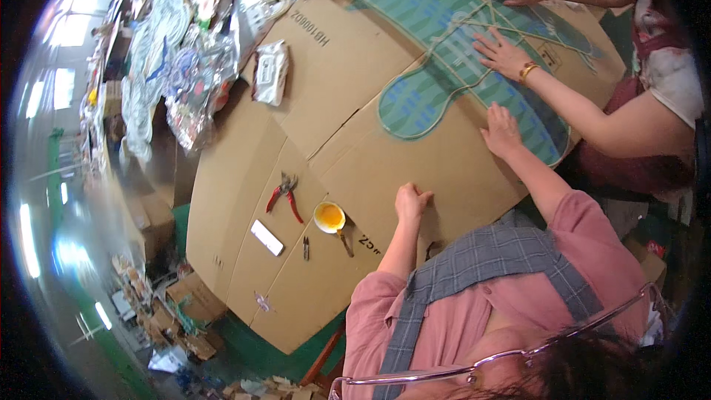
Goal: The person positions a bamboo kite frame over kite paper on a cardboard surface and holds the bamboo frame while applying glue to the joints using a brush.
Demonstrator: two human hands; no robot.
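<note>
A large flat teal-green plastic shape (444, 11) with blue markings and a rounded lobe lies on the cardboard, with a pale cord-like outline running over it. My right hand (503, 130) rests on its near edge, fingers stretched out. On the bare cardboard to the left, my left hand (412, 201) is loosely closed, thumb out, with nothing visible in it. A co-worker's two hands (501, 54) press on the far part of the shape. Left of my left hand stand a white cup (329, 216) of yellow-orange liquid and a brown-handled tool (344, 243) beside it.
Red-handled pruning shears (284, 197), a white rectangular object (266, 238) and small snips (306, 248) lie on the cardboard tabletop (244, 178). A white packet (271, 72) sits at the far left edge, near a heap of clear plastic pieces (196, 67). Cardboard boxes (194, 296) stand below.
</note>
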